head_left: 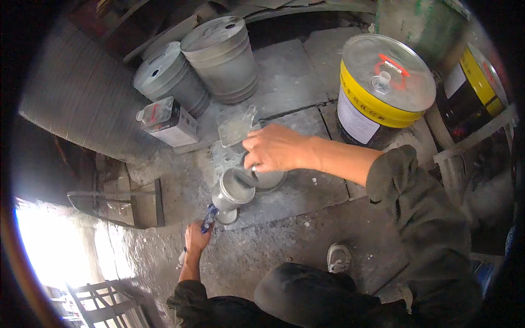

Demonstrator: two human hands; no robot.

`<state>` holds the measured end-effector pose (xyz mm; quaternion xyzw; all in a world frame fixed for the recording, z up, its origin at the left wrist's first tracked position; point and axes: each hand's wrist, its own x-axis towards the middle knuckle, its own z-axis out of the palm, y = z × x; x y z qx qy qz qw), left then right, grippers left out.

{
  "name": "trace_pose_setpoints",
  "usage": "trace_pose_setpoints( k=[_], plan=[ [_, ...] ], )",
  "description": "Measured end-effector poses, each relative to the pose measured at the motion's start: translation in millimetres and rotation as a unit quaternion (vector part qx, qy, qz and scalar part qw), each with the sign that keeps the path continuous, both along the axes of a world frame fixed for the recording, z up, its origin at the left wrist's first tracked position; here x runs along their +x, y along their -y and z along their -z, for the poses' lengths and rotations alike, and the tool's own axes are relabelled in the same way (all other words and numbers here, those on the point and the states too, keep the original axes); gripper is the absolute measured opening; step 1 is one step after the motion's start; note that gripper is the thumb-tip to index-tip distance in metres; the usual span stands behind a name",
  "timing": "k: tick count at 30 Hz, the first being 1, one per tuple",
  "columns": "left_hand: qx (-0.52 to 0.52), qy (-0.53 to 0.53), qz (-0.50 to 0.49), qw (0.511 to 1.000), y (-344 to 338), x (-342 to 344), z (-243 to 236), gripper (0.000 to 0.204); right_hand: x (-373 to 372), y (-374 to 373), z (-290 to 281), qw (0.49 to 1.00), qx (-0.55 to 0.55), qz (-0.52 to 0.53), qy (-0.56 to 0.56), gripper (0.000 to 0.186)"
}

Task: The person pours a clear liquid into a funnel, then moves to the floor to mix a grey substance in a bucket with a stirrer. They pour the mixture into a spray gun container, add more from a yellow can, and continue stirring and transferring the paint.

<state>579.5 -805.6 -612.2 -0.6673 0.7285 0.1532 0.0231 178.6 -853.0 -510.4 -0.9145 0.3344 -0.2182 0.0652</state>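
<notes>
My left hand is closed around a small blue handle-like piece at the lower left side of a pale grey cup. Over the cup's upper right rim, my right hand is closed, fingers pinched downward. A dark, brush-like strip runs from its fingertips into the cup; its kind is not clear. Below the cup a small round pale container shows in part. A wider round vessel sits under my right hand, mostly hidden. Just beyond that hand lies a translucent square plastic container.
Two grey metal drums stand at the back left, a rectangular can before them. A black drum with a yellow band stands right of my right forearm, another farther right. My shoe rests on the dusty floor.
</notes>
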Motion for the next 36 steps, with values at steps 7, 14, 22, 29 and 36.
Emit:
trace_pose_setpoints(
  k=[7,14,22,29,36],
  plan=[
    [-0.010,-0.031,0.021,0.999,-1.8,-23.5,-1.5,0.033,35.7,-19.8,41.6,0.997,-0.065,0.037,-0.028,0.021],
    [-0.025,0.005,-0.019,1.000,1.4,-15.8,1.1,0.031,33.1,-14.6,0.6,0.993,0.063,0.091,-0.036,0.026],
    [-0.032,-0.011,-0.009,0.999,6.7,-4.9,13.7,0.034,35.2,-10.3,34.6,0.994,-0.062,0.051,-0.073,0.013],
    [-0.032,0.071,-0.034,0.996,11.1,-1.0,15.6,0.030,10.1,3.5,27.1,0.987,0.089,0.122,-0.054,0.017],
    [-0.013,0.059,-0.067,0.996,12.7,2.6,19.9,0.030,-30.9,-0.5,84.8,0.960,0.154,0.220,-0.077,0.021]
  ],
)
